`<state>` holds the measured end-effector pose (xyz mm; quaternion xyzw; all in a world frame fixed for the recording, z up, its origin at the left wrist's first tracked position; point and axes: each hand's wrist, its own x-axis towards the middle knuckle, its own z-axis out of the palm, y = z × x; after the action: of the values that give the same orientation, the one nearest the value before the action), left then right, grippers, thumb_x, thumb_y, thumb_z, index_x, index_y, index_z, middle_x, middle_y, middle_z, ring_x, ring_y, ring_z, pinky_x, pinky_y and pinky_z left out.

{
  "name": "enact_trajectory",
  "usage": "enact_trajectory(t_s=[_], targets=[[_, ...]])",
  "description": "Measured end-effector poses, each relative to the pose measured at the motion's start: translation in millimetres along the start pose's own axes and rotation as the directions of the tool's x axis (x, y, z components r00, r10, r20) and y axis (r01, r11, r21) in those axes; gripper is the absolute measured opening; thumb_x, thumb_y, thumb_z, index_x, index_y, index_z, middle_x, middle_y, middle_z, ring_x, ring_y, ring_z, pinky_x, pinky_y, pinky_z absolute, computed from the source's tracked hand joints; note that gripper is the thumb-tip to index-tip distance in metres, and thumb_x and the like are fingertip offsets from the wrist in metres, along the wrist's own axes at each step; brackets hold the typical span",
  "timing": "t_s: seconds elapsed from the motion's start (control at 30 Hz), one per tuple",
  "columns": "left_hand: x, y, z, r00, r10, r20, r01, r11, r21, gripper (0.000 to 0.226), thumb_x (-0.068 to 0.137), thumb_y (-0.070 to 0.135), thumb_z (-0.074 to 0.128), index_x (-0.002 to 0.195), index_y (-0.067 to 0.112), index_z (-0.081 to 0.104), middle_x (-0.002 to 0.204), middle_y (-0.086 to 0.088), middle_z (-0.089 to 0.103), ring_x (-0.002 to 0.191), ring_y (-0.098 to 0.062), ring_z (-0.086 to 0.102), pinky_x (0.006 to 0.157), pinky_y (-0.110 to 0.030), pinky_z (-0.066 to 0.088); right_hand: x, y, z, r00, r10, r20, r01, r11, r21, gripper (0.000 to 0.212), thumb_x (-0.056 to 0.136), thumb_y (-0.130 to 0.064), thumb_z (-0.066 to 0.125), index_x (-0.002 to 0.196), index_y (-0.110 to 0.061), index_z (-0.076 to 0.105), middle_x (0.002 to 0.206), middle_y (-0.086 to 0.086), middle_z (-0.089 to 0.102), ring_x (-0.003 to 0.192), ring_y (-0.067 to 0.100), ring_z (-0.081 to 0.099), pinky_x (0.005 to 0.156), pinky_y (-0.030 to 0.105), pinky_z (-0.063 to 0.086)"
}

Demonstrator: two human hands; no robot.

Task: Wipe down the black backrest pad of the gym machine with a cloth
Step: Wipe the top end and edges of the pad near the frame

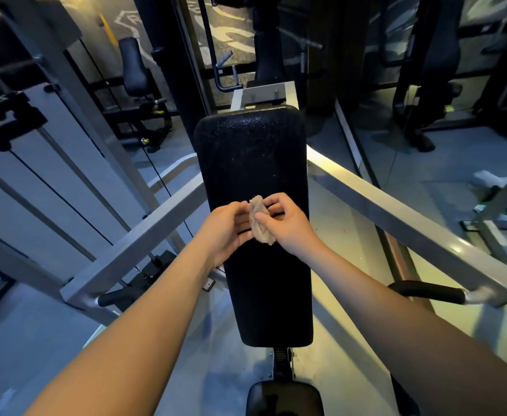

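At frame centre, left hand (226, 225) and right hand (289, 228) are pinching the cloth (259, 220) in both grips over the pad (249, 151), open surface running above and below between rails (144, 235).

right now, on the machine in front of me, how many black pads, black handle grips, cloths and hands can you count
black pads: 2, the backrest pad and the seat pad
black handle grips: 2, the left grip and the right grip
cloths: 1, the cloth
hands: 2, the left hand and the right hand
total: 7
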<state>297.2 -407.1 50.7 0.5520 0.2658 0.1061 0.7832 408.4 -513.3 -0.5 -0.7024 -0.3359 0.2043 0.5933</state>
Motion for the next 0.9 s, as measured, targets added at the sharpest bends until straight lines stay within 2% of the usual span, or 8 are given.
enact_trajectory(t_s=[0.2,0.3,0.37,0.47,0.53,0.6,0.73,0.9], targets=[[6,-2,14,0.999,0.035,-0.033,-0.028,0.981,0.192,0.032,0.095,0.013,0.046,0.103,0.005,0.076,0.109,-0.015,0.073,0.099,-0.023,0.069,0.089,-0.037,0.056,-1,13,2,0.999,0.034,-0.031,-0.031,0.994,0.100,0.019,0.097,-0.035,0.070,0.108,-0.027,0.058,0.098,-0.006,0.069,0.086,0.005,0.068,0.073,0.022,0.057],[20,-7,10,0.963,0.143,-0.231,-0.028,0.897,0.440,0.019,0.096,0.015,0.049,0.096,0.009,0.066,0.093,-0.012,0.065,0.090,-0.023,0.061,0.087,-0.038,0.057,5,20,0,0.985,0.052,-0.162,-0.040,0.996,0.080,0.011,0.097,-0.024,0.067,0.100,-0.025,0.056,0.094,-0.002,0.066,0.086,0.015,0.065,0.073,0.028,0.052],[30,-8,-7,0.901,0.246,-0.359,0.009,0.814,0.581,0.013,0.096,0.016,0.051,0.106,0.011,0.058,0.095,-0.002,0.060,0.085,-0.019,0.060,0.083,-0.039,0.057,13,24,-10,0.958,0.031,-0.286,-0.025,0.999,0.022,0.011,0.097,-0.020,0.063,0.097,-0.026,0.054,0.092,0.000,0.062,0.084,0.018,0.061,0.069,0.030,0.048],[45,-7,-40,0.856,0.378,-0.352,0.072,0.589,0.805,0.039,0.093,0.020,0.059,0.130,0.011,0.049,0.125,-0.005,0.051,0.093,-0.016,0.060,0.068,-0.023,0.048,32,23,-30,0.908,-0.147,-0.393,0.068,0.976,-0.208,0.008,0.096,-0.018,0.060,0.101,-0.021,0.054,0.102,0.002,0.058,0.086,0.019,0.055,0.071,0.030,0.043],[55,-8,-57,0.831,0.460,-0.313,0.095,0.437,0.894,0.058,0.092,0.024,0.065,0.141,0.010,0.038,0.146,-0.007,0.030,0.124,-0.026,0.048,0.090,-0.028,0.047,47,22,-38,0.875,-0.293,-0.384,0.135,0.912,-0.388,0.012,0.099,-0.016,0.059,0.110,-0.015,0.056,0.111,0.005,0.053,0.089,0.020,0.054,0.073,0.031,0.046],[65,-11,-67,0.819,0.504,-0.274,0.101,0.343,0.934,0.088,0.090,0.029,0.071,0.155,0.012,0.015,0.162,-0.002,0.004,0.149,-0.031,0.017,0.115,-0.043,0.031,63,27,-39,0.861,-0.407,-0.307,0.180,0.806,-0.564,0.018,0.099,-0.014,0.059,0.118,-0.013,0.058,0.114,0.010,0.052,0.091,0.028,0.057,0.071,0.039,0.052],[90,-17,-80,0.875,0.465,-0.135,0.115,0.070,0.991,0.129,0.079,0.046,0.081,0.158,0.012,-0.015,0.164,-0.002,-0.026,0.155,-0.026,-0.005,0.124,-0.048,0.019,86,45,-27,0.853,-0.465,-0.236,0.201,0.711,-0.673,0.022,0.097,-0.009,0.063,0.119,-0.010,0.063,0.109,0.015,0.058,0.092,0.037,0.058,0.071,0.046,0.053],[117,-36,-82,0.867,0.479,-0.136,0.112,0.078,0.991,0.140,0.074,0.040,0.087,0.154,0.010,-0.023,0.153,0.000,-0.047,0.154,-0.032,0.008,0.121,-0.047,0.028,94,49,-3,0.769,-0.507,-0.389,0.141,0.728,-0.671,0.020,0.095,-0.006,0.063,0.115,-0.007,0.063,0.105,0.012,0.062,0.090,0.028,0.058,0.075,0.036,0.049]])
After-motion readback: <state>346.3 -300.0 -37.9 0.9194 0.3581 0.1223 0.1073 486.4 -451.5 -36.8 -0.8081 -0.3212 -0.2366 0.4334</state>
